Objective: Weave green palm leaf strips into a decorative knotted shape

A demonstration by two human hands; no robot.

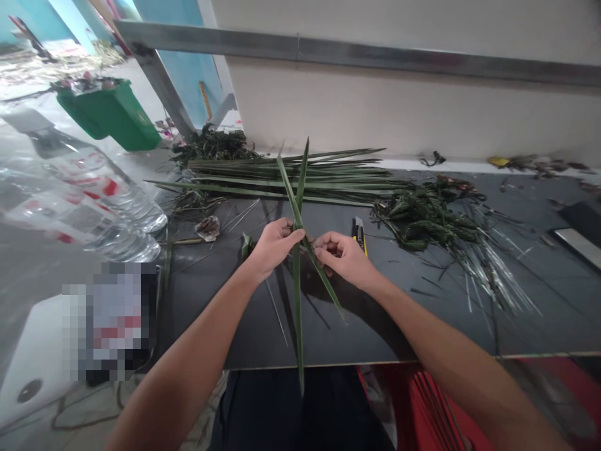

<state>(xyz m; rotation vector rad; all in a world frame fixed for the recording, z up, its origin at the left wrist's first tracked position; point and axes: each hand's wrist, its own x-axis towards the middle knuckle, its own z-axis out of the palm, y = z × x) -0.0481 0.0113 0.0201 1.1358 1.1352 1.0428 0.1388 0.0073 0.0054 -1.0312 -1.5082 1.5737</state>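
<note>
Two long green leaf strips (297, 282) cross each other in an X above the dark table (385, 326). My left hand (277, 243) pinches them at the crossing, its thumb lying over the strips. Just to the right, my right hand (342, 255) has its fingertips closed at the strip that slants down to the right. Behind the hands lies a bundle of long green leaves (291, 178). A yellow and black cutter (359, 235) rests right beside my right hand. A small folded leaf piece (246, 245) is left of my left hand.
Woven green leaf pieces (427, 216) with thin stalks lie at the right. Two water bottles (107, 178) stand at the left, near a pixelated item. A dried leaf scrap (207, 228) and a dark leaf heap (211, 144) lie left. A green bin (113, 113) is on the floor.
</note>
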